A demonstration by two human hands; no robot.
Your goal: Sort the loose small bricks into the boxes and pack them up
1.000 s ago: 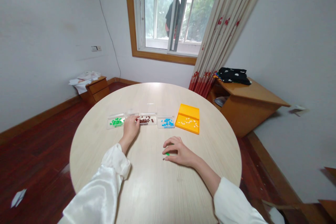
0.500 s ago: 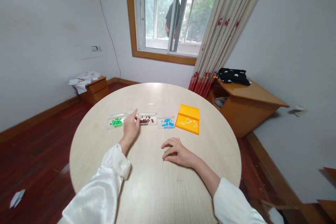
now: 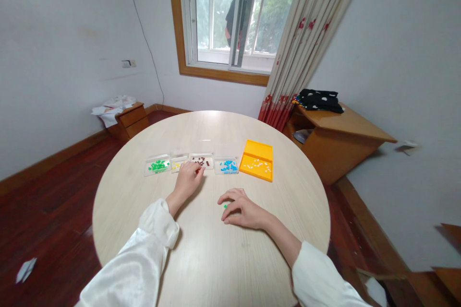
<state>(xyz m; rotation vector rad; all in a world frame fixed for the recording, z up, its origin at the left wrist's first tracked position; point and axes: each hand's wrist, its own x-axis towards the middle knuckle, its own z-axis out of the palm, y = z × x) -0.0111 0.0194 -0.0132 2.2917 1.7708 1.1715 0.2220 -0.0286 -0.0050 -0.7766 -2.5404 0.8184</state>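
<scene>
My left hand (image 3: 188,180) is over the front edge of a clear box of small brown bricks (image 3: 202,159). Its fingers are drawn together, and whatever may be between their tips is too small to make out. It partly covers a clear box of yellow pieces (image 3: 175,167). My right hand (image 3: 243,210) rests on the table with thumb and fingers apart. A small green piece (image 3: 225,206) shows in the gap between them. Farther off stand a box of green pieces (image 3: 158,166), a box of blue pieces (image 3: 229,167) and an open yellow case (image 3: 256,149) holding white pieces.
Everything lies on a round, pale wooden table (image 3: 209,127). Behind it are a window and a long curtain (image 3: 298,43). A wooden cabinet (image 3: 355,124) with folded cloth stands at the right, a small drawer unit (image 3: 133,117) with papers at the left. A person is outside the window.
My left hand has moved right and slightly toward me, uncovering the yellow pieces, and its fingers have drawn together. My right hand has stayed nearly in place. The view has shifted slightly.
</scene>
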